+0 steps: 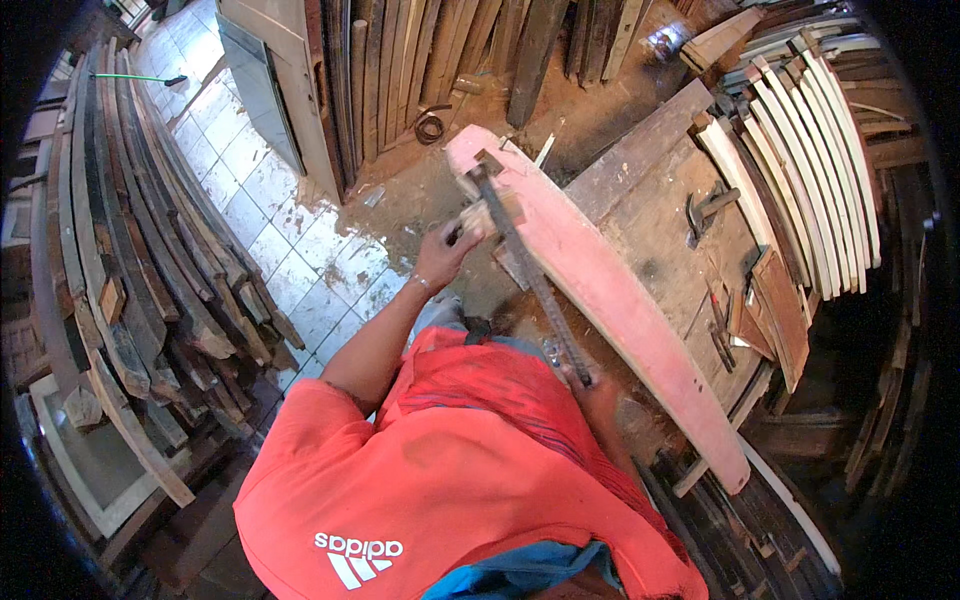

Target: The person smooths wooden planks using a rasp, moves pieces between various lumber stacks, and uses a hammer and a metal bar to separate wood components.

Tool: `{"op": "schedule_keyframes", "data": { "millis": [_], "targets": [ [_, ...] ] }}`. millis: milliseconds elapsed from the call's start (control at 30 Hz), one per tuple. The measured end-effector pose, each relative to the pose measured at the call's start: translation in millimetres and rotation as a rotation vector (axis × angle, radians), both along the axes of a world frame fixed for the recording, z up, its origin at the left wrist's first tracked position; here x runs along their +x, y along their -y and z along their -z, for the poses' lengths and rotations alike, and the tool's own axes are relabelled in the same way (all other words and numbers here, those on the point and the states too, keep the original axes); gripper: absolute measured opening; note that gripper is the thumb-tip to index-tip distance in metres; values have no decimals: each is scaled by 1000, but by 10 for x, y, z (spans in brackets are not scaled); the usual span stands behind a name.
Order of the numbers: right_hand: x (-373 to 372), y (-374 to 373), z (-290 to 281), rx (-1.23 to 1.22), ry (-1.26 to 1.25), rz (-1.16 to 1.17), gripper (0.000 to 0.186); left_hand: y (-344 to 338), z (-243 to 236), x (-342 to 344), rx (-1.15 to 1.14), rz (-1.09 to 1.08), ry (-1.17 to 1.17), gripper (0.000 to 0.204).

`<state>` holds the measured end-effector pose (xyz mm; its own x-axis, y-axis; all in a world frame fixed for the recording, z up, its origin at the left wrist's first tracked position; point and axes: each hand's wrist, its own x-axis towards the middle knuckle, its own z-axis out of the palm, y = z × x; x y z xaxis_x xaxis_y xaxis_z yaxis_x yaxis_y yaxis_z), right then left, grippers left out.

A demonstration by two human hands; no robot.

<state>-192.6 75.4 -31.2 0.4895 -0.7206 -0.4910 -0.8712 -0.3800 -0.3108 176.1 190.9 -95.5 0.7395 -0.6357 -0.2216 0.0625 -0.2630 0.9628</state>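
"What's in the grip? I'm taking the middle of my view as the clock's centre."

"At eleven, I see the left hand [447, 255] closed on a pale wooden block [490, 216], blurred at its edges. At four, the right hand [598, 393] is curled round the low end of a long dark bar [537, 275]; I can't tell how tightly."

"And that bar?"

"It slants from twelve to four. Its top end overlaps the pink plank [620, 280] in my view, but I can't tell whether they touch. The block sits right by the bar's upper part."

"Where's the plank?"

"Just beyond the bar, running from twelve to four along the near edge of a brown worktop [655, 225]."

"Farther out?"

"At two, I have a hammer-like tool [712, 205] on the worktop, then curved white slats [805, 170]. Toward ten I get pale floor tiles [268, 185], with dark stacked boards [130, 220] beyond."
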Motion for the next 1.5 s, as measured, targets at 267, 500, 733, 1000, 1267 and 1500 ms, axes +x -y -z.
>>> {"op": "schedule_keyframes", "data": {
  "millis": [267,500,733,1000,1267,1500],
  "targets": [
    [297,31,-100,50,-49,93,48,-36,49,242,-240,21,29,47],
    [141,-146,1140,104,421,237,39,169,-50,147,19,39,471,57],
    [0,2,150,21,329,227,37,541,-438,123,253,-171,809,75],
    [-335,202,-235,-88,313,116,39,704,-661,814,-369,284,831,27],
    [111,658,-1170,-305,58,-27,36,551,-928,263,277,223,775,50],
    [843,915,-2266,-425,11,-270,34,742,-299,98,165,34,783,75]
  ]
}}
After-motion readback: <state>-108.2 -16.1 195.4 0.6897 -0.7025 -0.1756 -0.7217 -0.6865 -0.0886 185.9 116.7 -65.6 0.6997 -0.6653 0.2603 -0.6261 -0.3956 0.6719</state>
